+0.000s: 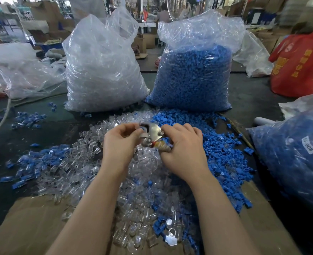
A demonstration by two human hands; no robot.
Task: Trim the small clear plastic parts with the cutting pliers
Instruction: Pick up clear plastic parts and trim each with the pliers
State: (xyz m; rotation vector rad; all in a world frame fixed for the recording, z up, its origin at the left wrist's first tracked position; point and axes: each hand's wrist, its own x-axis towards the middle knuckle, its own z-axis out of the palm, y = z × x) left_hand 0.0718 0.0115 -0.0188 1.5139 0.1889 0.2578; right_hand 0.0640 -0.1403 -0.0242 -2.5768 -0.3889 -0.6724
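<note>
My right hand (181, 150) grips the cutting pliers (152, 134) by their handles, the metal jaws pointing left and up. My left hand (120, 142) pinches a small part with a blue end (142, 128) at the jaws; the part is mostly hidden by my fingers and the metal. Both hands hover over a heap of small clear plastic parts (115, 173) spread on the table. A pile of blue parts (223, 155) lies to the right of it.
Two tall plastic bags stand behind the heaps: one of clear parts (102, 70), one of blue parts (194, 76). Another bag of blue parts (295, 155) lies at right. Cardboard (28, 223) covers the near table edge. A person in red (299, 63) sits far right.
</note>
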